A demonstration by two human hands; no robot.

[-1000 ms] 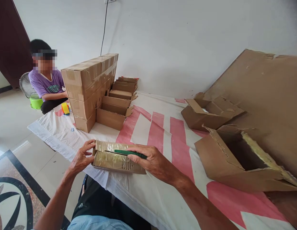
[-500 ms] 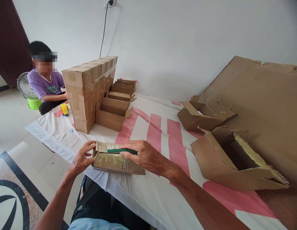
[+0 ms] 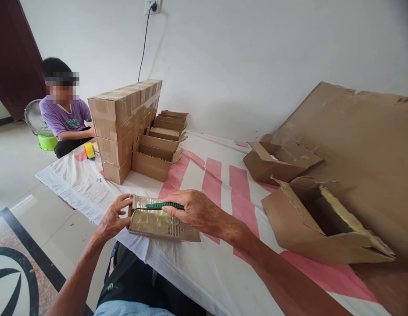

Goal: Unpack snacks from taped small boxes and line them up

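Gripping a green cutter (image 3: 159, 205) in the right hand (image 3: 202, 212) atop the taped box (image 3: 151, 223); holding the box's nine-o'clock end with the left hand (image 3: 113, 218).

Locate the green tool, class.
In the head view, below and left of centre, the green tool is in the right hand, over the taped box.

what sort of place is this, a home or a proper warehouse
Probably a room in a home, with some space given over to boxes. The decorative floor inlay and red-and-white cloth look domestic, while the stacked taped cartons suggest a makeshift work spot.
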